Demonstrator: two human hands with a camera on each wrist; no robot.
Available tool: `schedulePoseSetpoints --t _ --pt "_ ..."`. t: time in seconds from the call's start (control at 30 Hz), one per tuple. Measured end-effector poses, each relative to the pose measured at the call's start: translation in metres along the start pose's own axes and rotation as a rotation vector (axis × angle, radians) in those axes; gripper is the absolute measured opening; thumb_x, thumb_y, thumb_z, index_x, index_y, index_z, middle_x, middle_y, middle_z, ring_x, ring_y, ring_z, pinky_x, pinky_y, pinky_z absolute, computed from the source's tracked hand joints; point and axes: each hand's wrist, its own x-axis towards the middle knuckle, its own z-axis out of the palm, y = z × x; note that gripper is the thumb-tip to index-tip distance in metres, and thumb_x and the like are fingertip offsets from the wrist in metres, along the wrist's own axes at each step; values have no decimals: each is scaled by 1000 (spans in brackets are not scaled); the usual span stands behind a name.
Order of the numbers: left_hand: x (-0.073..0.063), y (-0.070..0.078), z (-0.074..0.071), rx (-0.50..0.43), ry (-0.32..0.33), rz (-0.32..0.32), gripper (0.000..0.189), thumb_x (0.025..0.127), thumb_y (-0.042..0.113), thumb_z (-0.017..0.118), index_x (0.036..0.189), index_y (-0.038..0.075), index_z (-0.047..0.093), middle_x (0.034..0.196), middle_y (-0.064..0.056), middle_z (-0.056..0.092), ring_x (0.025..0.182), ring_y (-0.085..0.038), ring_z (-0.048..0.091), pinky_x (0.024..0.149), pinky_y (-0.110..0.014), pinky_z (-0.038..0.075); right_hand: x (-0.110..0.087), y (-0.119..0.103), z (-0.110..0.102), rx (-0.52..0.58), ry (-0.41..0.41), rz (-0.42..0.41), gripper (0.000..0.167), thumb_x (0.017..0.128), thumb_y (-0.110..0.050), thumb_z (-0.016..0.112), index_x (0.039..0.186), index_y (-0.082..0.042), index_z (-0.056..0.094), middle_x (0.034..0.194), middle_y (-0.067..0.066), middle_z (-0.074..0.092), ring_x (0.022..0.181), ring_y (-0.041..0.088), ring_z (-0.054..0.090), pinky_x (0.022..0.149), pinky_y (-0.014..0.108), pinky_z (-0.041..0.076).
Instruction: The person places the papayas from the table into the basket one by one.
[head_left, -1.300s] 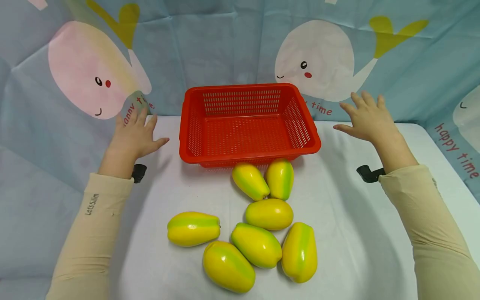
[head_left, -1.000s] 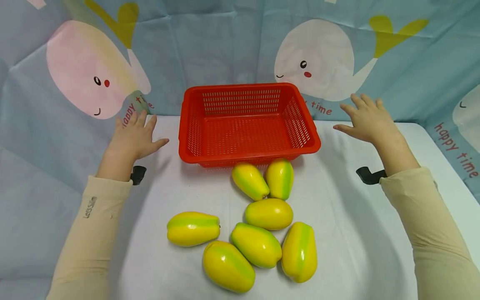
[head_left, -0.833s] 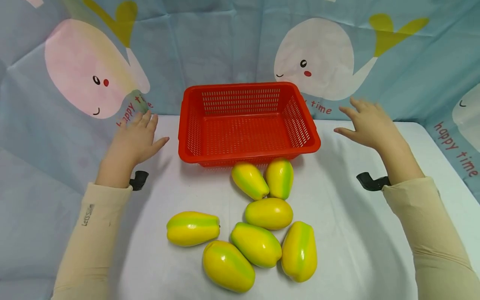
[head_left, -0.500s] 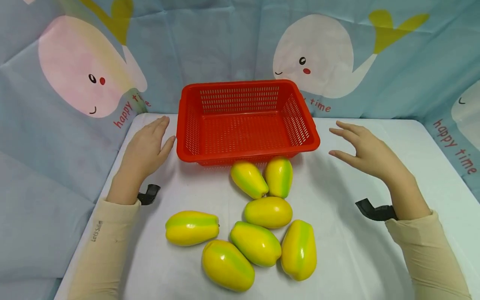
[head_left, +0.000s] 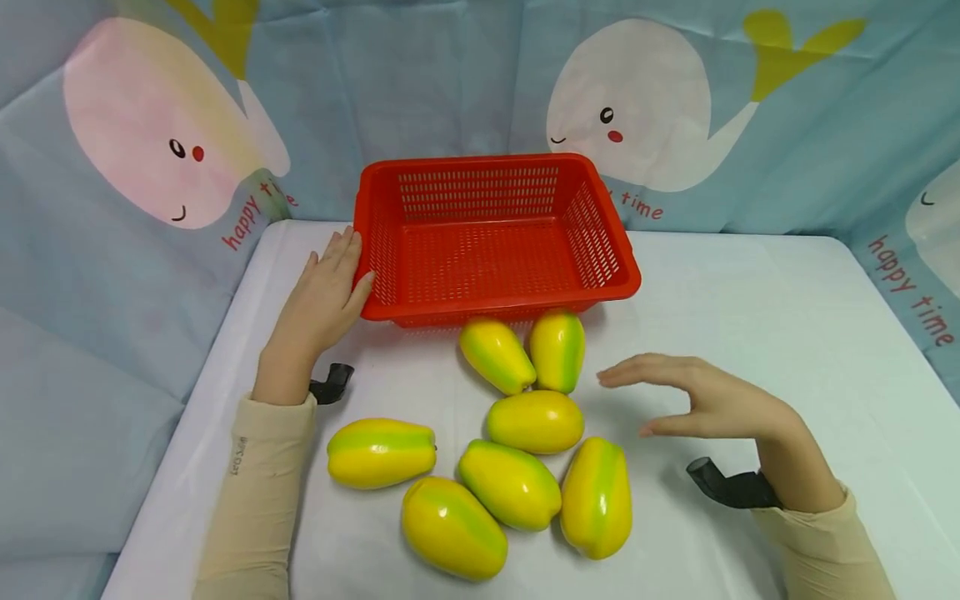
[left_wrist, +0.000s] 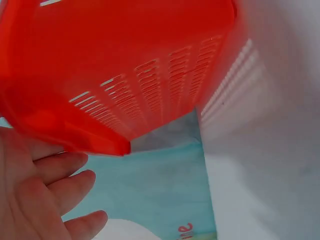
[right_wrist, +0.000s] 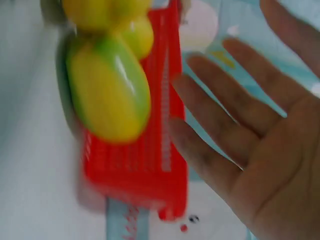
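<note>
A red plastic basket [head_left: 495, 307] with slotted walls stands at the back of the white table, nothing inside it. My left hand [head_left: 318, 292] lies along its left rim, fingers fairly straight; the left wrist view has those fingers [left_wrist: 65, 187] right at the rim. To the right of the fruit, my right hand [head_left: 705, 396] hovers with thumb and fingers spread apart, holding nothing. Nearest to it are a yellow-green papaya [head_left: 597, 498] and another papaya [head_left: 557, 352]. In the right wrist view the open palm [right_wrist: 280, 150] faces the camera, beside a blurred papaya.
Several more papayas lie in front of the basket, among them one at the left [head_left: 381, 453] and one at the front [head_left: 454, 528]. A blue curtain [head_left: 442, 75] with whale prints hangs behind and beside the table. Black wrist mounts [head_left: 731, 485] stick out below both hands.
My left hand has come in from the left onto the basket's rim. My right hand has moved down and toward the papayas. The fruit and basket stay where they were.
</note>
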Motion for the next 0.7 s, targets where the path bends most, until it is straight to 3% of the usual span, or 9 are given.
schedulePoseSetpoints --t 0.13,0.27,0.43,0.7 --pt "2 0 6 -11 15 -13 62 100 30 37 149 -2 17 155 -18 15 142 -33 13 111 -56 10 5 0 18 120 -178 -64 53 82 -12 73 131 -9 53 128 4 57 118 17 51 99 26 41" --pt "0 -2 10 -28 21 -29 63 99 28 39 150 0 14 155 -15 13 143 -31 11 111 -55 8 12 0 30 205 -286 -117 52 82 -11 73 130 -10 53 129 4 56 118 18 50 99 31 42" --pt "-1 -3 12 -42 28 -22 63 99 27 37 150 2 11 157 -12 9 144 -27 6 112 -54 5 15 -3 38 222 -357 -122 58 77 -8 74 131 -13 52 130 2 54 118 15 48 98 31 41" --pt "-2 -4 14 -59 37 -24 62 99 28 35 151 4 10 157 -9 7 144 -24 4 113 -51 2 15 -8 43 133 -408 -63 69 68 -8 79 131 -18 53 132 -5 53 120 13 45 99 32 41"
